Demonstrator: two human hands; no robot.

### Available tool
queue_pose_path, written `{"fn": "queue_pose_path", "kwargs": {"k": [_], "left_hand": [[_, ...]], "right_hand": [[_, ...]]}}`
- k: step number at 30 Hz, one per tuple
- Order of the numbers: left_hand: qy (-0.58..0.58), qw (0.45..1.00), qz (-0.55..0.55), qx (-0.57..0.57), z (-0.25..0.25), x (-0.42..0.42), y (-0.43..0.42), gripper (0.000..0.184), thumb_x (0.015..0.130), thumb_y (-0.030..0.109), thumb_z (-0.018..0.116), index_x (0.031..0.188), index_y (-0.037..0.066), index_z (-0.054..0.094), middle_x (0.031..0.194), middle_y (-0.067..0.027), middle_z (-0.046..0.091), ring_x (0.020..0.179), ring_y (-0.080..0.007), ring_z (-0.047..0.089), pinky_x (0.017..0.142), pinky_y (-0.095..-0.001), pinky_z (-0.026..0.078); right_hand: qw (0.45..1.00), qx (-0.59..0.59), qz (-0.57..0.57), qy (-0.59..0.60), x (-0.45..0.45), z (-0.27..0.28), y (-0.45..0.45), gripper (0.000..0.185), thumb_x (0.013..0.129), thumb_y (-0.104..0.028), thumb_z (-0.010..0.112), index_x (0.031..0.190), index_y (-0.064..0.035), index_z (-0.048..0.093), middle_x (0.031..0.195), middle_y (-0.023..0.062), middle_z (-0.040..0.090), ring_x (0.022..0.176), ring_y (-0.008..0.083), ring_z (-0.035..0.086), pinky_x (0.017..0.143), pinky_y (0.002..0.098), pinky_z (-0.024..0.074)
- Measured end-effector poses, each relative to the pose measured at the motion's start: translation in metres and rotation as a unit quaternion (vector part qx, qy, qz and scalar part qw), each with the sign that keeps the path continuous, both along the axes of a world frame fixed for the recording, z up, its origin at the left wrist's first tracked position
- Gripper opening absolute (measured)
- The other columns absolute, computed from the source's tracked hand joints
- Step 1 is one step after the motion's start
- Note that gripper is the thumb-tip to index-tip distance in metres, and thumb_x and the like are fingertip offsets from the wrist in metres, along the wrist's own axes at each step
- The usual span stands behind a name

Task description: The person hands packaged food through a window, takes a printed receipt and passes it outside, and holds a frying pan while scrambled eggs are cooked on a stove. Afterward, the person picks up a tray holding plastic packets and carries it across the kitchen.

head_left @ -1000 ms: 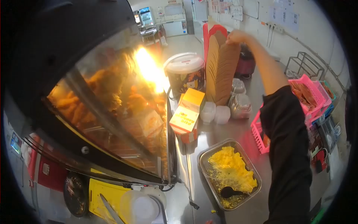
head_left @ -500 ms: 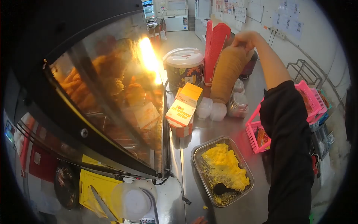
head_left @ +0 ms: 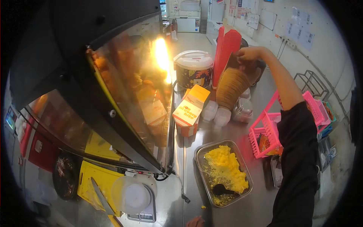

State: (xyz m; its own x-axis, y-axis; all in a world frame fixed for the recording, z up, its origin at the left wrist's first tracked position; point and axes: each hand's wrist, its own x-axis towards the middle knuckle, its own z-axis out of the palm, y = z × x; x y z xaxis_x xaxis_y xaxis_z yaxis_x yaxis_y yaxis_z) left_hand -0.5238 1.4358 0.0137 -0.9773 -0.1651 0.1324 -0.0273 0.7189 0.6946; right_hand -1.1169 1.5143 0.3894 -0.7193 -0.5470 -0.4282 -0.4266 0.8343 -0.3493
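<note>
My right hand (head_left: 248, 55) is at the upper end of a tall, leaning stack of nested brown paper bowls (head_left: 231, 89). Its fingers are pinched at the topmost bowl, which is partly hidden and blurred. Beside the stack stand tall red folded cartons (head_left: 228, 53). Only a sliver of my left hand (head_left: 196, 222) shows at the bottom edge, its fingers mostly out of view. Nearest to it is a metal tray (head_left: 199, 166) of yellow rice-like food (head_left: 227, 166), with a black scoop (head_left: 219, 189) lying in it.
A lit glass display case (head_left: 128, 90) with fried food fills the left. Behind the printed food box (head_left: 192, 106) stands a rice cooker (head_left: 194, 68). Pink baskets (head_left: 264, 130) sit at right. A knife (head_left: 101, 195) lies on a yellow cutting board (head_left: 89, 181), beside a kitchen scale (head_left: 146, 215).
The view has shifted slightly, and the display case takes up more of the left. My right hand sits a little lower against the stack's top end. More of my left hand shows.
</note>
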Motion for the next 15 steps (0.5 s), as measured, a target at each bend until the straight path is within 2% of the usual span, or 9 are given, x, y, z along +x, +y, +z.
{"fn": "queue_pose_path", "kwargs": {"k": [2,4,7,8,9,11,12,13,15], "left_hand": [[0.007,1.0,-0.011,-0.002,0.002,0.0,-0.001,0.027,0.072,0.008,0.054,0.098,0.005,0.05,0.11,-0.0106,0.046,0.098,-0.0281,0.044,0.083,-0.0385,0.035],[-0.022,1.0,-0.001,-0.001,0.005,0.002,0.001,0.027,0.072,0.007,0.053,0.098,0.005,0.05,0.111,-0.0108,0.046,0.099,-0.0283,0.044,0.083,-0.0386,0.035],[-0.012,1.0,-0.007,0.009,0.013,0.001,-0.001,0.026,0.072,0.007,0.053,0.097,0.004,0.05,0.111,-0.0116,0.045,0.099,-0.029,0.044,0.083,-0.0385,0.035],[-0.008,1.0,-0.007,0.008,0.011,0.0,0.0,0.026,0.072,0.007,0.053,0.097,0.004,0.05,0.111,-0.0116,0.045,0.099,-0.029,0.044,0.083,-0.0385,0.035],[-0.01,1.0,-0.003,0.012,0.006,0.001,0.002,0.025,0.071,0.007,0.053,0.096,0.004,0.051,0.111,-0.012,0.045,0.099,-0.0294,0.044,0.083,-0.0388,0.035],[-0.011,1.0,0.002,0.013,0.0,0.004,0.004,0.025,0.071,0.008,0.053,0.095,0.004,0.051,0.111,-0.0124,0.045,0.099,-0.0298,0.044,0.083,-0.0391,0.035],[-0.012,1.0,0.0,0.009,-0.003,0.005,0.004,0.024,0.071,0.008,0.053,0.095,0.004,0.052,0.111,-0.0124,0.046,0.099,-0.0302,0.044,0.083,-0.0394,0.035],[-0.012,1.0,-0.001,0.004,-0.006,0.006,0.004,0.023,0.072,0.008,0.053,0.094,0.004,0.052,0.111,-0.0125,0.046,0.099,-0.0306,0.044,0.083,-0.0397,0.035],[-0.022,1.0,0.002,0.001,-0.007,0.006,0.004,0.022,0.072,0.008,0.053,0.094,0.004,0.053,0.111,-0.0121,0.046,0.099,-0.0305,0.043,0.083,-0.0399,0.034]], "right_hand": [[0.996,0.024,0.036,0.078,-0.004,-0.008,0.002,0.029,0.078,-0.017,0.043,0.098,0.0019,0.051,0.097,0.0135,0.055,0.093,0.0206,0.052,0.075,0.031,0.0434],[0.951,-0.067,0.094,0.286,0.0,-0.026,0.012,0.031,0.081,-0.025,0.044,0.097,0.0011,0.051,0.1,0.0151,0.054,0.099,0.0233,0.048,0.081,0.0318,0.0388],[0.951,-0.06,0.041,0.3,-0.001,-0.054,0.02,0.044,0.081,-0.04,0.043,0.101,-0.0021,0.051,0.104,0.0155,0.053,0.1,0.0262,0.047,0.086,0.0322,0.0345],[0.952,-0.116,-0.048,0.278,0.022,-0.046,0.017,0.052,0.08,-0.05,0.039,0.102,-0.0062,0.055,0.108,0.0133,0.051,0.103,0.0253,0.044,0.089,0.0331,0.0303],[0.952,-0.116,-0.048,0.28,0.033,-0.03,0.018,0.052,0.08,-0.05,0.039,0.102,-0.0062,0.055,0.108,0.0133,0.051,0.103,0.0253,0.044,0.089,0.0331,0.0303],[0.974,-0.186,-0.126,0.022,0.036,-0.011,0.023,0.058,0.077,-0.056,0.038,0.101,-0.0079,0.058,0.111,0.0105,0.05,0.108,0.023,0.038,0.092,0.0329,0.0263],[0.965,-0.195,-0.172,-0.023,0.03,-0.01,0.028,0.058,0.074,-0.058,0.041,0.096,-0.0083,0.061,0.112,0.0077,0.049,0.112,0.0201,0.033,0.094,0.0319,0.0233],[0.965,-0.197,-0.171,-0.023,0.026,-0.012,0.031,0.058,0.074,-0.058,0.041,0.096,-0.0083,0.061,0.112,0.0077,0.049,0.112,0.0201,0.033,0.094,0.0319,0.0233],[0.989,-0.14,-0.036,-0.022,0.022,-0.016,0.034,0.061,0.073,-0.058,0.044,0.103,-0.0064,0.057,0.114,0.0083,0.047,0.113,0.0196,0.032,0.094,0.0317,0.0233]]}}
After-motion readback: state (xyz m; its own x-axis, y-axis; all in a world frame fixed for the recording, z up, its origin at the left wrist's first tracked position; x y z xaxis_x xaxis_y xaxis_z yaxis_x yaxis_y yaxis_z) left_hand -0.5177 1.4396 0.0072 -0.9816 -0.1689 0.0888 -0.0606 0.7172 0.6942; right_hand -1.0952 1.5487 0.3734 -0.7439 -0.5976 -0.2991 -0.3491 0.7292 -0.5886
